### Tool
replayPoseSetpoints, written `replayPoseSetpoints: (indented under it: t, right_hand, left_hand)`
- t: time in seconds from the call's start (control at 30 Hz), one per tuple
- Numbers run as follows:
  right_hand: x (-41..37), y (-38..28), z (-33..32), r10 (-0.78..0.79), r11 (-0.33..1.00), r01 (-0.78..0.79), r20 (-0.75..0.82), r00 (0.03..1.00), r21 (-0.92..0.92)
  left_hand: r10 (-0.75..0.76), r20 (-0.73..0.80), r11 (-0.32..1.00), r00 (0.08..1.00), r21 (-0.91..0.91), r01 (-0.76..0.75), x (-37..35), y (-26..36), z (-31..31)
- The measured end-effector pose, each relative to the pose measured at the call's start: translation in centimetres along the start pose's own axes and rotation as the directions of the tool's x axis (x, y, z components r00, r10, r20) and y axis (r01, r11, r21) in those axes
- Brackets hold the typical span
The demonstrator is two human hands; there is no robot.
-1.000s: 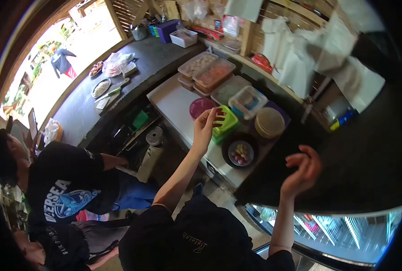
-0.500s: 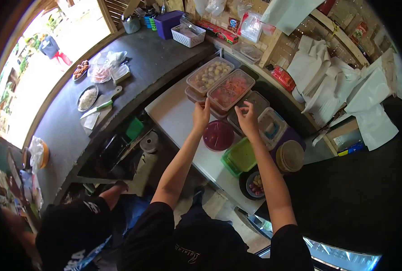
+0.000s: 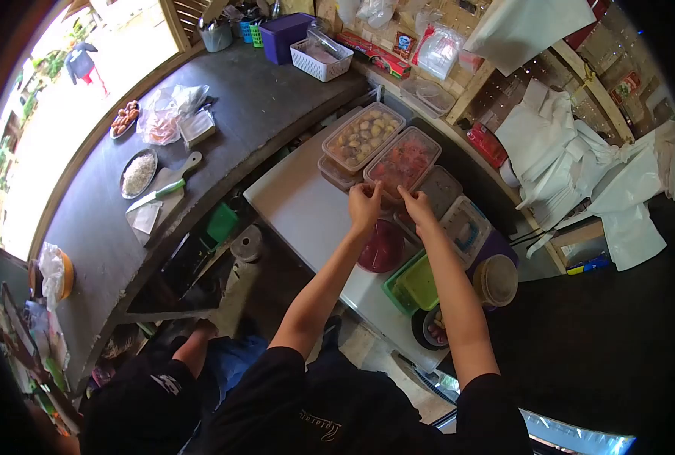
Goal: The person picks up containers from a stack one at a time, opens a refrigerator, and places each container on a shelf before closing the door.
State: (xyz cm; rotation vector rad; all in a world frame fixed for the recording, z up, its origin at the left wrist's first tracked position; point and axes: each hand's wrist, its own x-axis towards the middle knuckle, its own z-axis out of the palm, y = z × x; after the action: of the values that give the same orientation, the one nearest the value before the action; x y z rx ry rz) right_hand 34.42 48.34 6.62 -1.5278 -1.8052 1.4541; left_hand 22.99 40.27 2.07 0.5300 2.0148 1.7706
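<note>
Left hand [image 3: 364, 208] and right hand [image 3: 421, 208], fingers nearly pinched, grip unclear, meet a clear container's [image 3: 404, 157] near edge, apparently spaced for balance.

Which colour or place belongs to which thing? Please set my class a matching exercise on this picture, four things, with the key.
Things:
1. Knife
2. Perforated basket
3. Box behind the basket
4. Clear container of reddish food

Descriptions:
A. White
B. Next to the left hand and right hand
C. Purple
D. Green-handled

Pairs: 1-D, 2-A, 3-C, 4-B
</note>
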Motion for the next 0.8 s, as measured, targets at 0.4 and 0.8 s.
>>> replayPoseSetpoints:
  t: [0.4, 0.8]
  right_hand:
    - [-0.2, 0.3, -1.5, 0.012, 0.756, 0.008, -0.026, 1.000, 0.655]
    - [-17.8, -0.7, -13.1, -0.141, 0.713, 0.064, 0.054, 0.988, 0.698]
  left_hand:
    - [0.106, 0.018, 0.989, 0.994, -0.102, -0.104, -1.6, 1.2, 1.7]
    - [-0.132, 0.482, 0.903, 0.866, -0.301, 0.305, -5.9, 12.2, -2.0]
